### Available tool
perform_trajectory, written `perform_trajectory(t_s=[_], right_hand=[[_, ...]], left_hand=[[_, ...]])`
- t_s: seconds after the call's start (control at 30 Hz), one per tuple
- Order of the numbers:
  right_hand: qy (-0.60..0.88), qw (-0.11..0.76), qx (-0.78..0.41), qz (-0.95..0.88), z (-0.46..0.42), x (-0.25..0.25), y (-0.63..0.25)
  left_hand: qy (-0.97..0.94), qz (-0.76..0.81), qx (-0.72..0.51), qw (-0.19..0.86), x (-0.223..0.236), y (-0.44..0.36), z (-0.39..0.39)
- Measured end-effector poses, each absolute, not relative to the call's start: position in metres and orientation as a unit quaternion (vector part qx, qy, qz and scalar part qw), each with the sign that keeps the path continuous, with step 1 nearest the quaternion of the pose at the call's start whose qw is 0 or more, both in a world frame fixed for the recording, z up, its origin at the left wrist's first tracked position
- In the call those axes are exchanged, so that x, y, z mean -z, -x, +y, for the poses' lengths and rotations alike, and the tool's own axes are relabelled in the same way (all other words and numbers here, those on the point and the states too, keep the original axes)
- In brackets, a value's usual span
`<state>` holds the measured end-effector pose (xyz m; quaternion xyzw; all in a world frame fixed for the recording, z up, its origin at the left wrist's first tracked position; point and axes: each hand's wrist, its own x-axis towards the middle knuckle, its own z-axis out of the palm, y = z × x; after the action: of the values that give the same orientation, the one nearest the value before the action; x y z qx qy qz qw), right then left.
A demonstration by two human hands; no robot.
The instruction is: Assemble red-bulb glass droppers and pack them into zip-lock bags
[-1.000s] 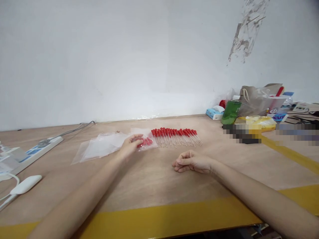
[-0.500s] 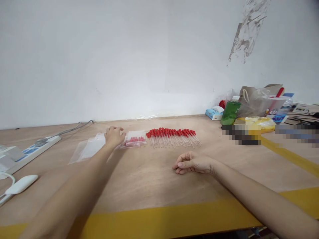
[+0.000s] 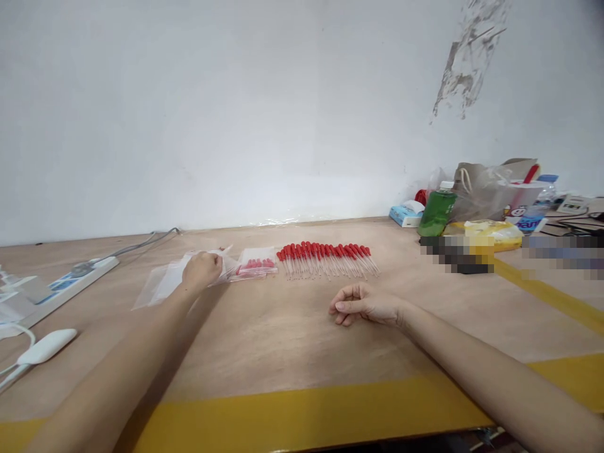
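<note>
My left hand [image 3: 202, 269] is closed over the clear flat plastic bags at the left, its fingertips pinching the edge of a clear plastic bag [image 3: 230, 267] that lifts beside them. Flat bags [image 3: 158, 286] stick out on its left. Just right of it lie filled bags [image 3: 257, 264] with red bulbs showing through the plastic. Further right, a row of droppers [image 3: 325, 258] with red bulbs and thin clear stems lies side by side, bulbs toward the wall. My right hand [image 3: 356, 305] rests on the table in front of the droppers, fingers loosely curled, thumb against the index finger, holding nothing visible.
A white power strip [image 3: 70, 286] and a white plug-like piece on a cable [image 3: 50, 346] lie at the left. At the back right stand a tissue pack [image 3: 406, 215], a green bottle [image 3: 437, 211] and a yellow packet [image 3: 493, 234]. Yellow tape [image 3: 264, 418] lines the front edge.
My left hand has drawn back toward me and slightly left, and its spread fingers have closed on a bag, lifting its edge. The right hand is almost unmoved.
</note>
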<state>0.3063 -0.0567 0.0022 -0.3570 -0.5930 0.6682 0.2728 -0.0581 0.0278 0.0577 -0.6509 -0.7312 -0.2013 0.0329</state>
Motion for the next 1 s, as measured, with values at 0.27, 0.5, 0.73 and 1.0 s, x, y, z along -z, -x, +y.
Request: perform_trajectory(t_s=[0.27,0.5,0.73,1.0], right_hand=[[0.585,0.351,-0.083,-0.726,-0.019,-0.007,-0.329],[0.689,0.276,-0.037,-0.669,0.028,-0.021,-0.32],[0.74,0.23,-0.058,-0.629,0.056,-0.016,-0.305],[0.755,0.217,-0.088,-0.612,0.059,-0.022,-0.299]], left_hand=[[0.704,-0.569,0.218,-0.365,-0.039,-0.052,-0.06],[0.783,-0.443,0.247,-0.359,-0.023,-0.075,-0.07],[0.928,-0.311,0.128,-0.159,-0.026,-0.026,-0.063],[0.915,-0.351,0.132,-0.151,-0.01,-0.047,-0.068]])
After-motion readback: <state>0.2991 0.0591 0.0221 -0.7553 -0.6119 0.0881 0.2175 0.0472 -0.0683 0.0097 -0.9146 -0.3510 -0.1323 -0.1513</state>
